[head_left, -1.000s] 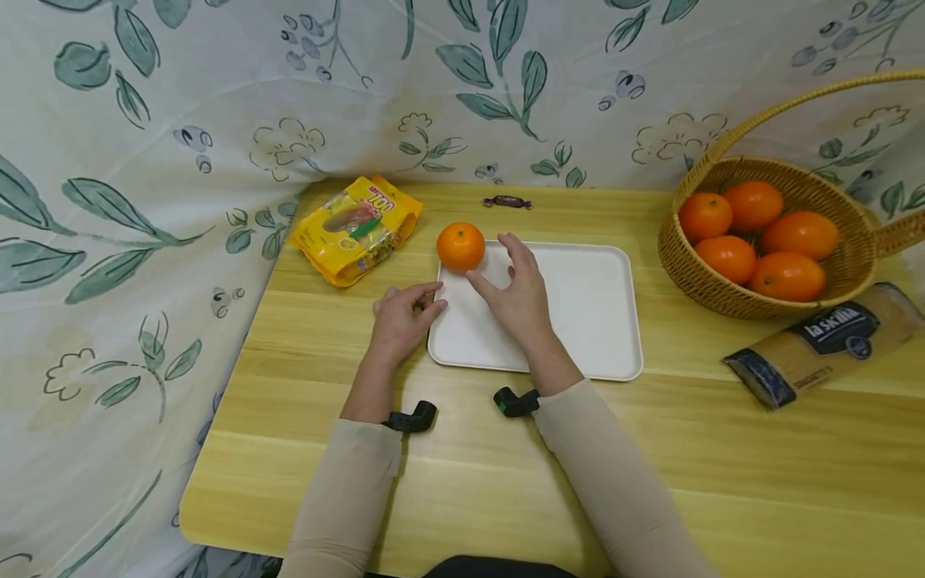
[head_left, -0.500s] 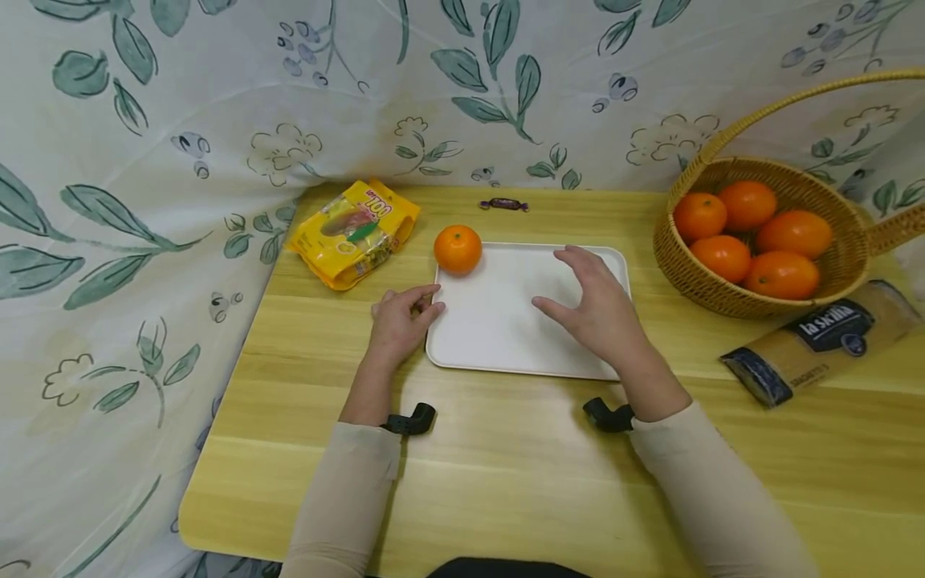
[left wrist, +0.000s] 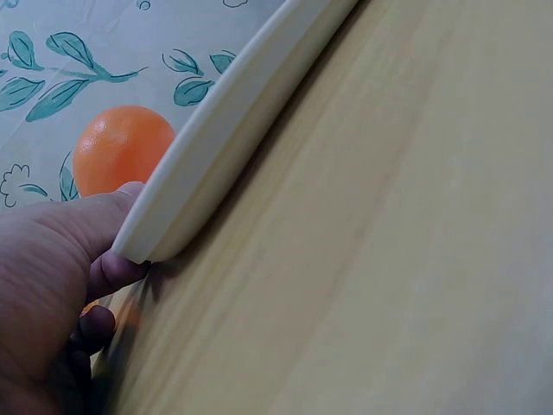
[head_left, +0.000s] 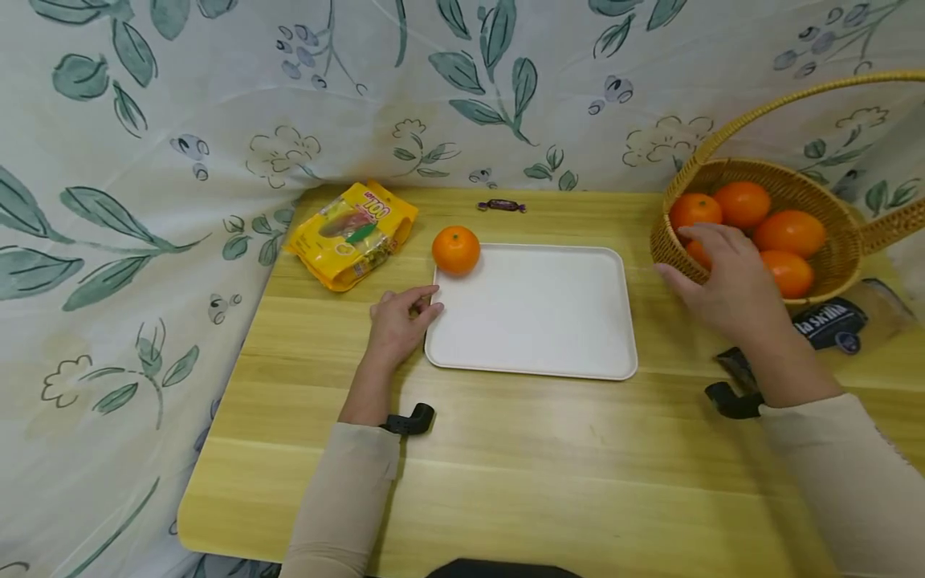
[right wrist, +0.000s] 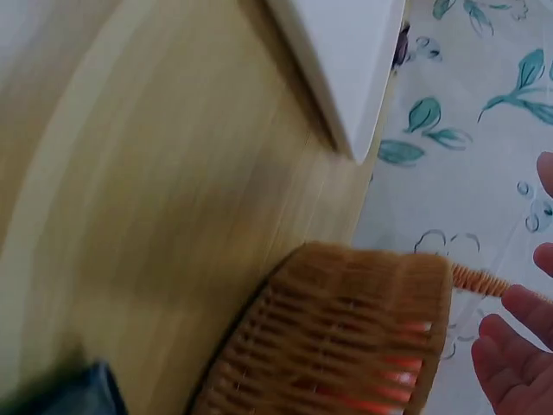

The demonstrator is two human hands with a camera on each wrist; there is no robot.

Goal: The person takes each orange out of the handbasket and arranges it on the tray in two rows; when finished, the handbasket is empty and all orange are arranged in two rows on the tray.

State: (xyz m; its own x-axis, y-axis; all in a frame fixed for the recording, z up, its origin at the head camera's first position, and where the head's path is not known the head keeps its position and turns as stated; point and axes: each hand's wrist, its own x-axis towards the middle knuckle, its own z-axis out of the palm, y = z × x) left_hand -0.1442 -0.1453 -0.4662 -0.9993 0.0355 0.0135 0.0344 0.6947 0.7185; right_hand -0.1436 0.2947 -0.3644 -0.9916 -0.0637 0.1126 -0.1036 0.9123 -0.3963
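Sitting on the back-left corner of the tray [head_left: 535, 317], toward the counter's back edge, one orange [head_left: 456, 250] in the head view seems the only part done; the fruit [head_left: 789, 233] in the basket [head_left: 802, 191] seems left. The right hand [head_left: 737, 281] covers some of it. The left wrist view reveals the left hand [left wrist: 43, 285] pinching the tray's rim, fingers partly beneath. The right wrist view alone shows right fingers [right wrist: 510, 363] spread, apparently holding nothing, above the basket's rim.
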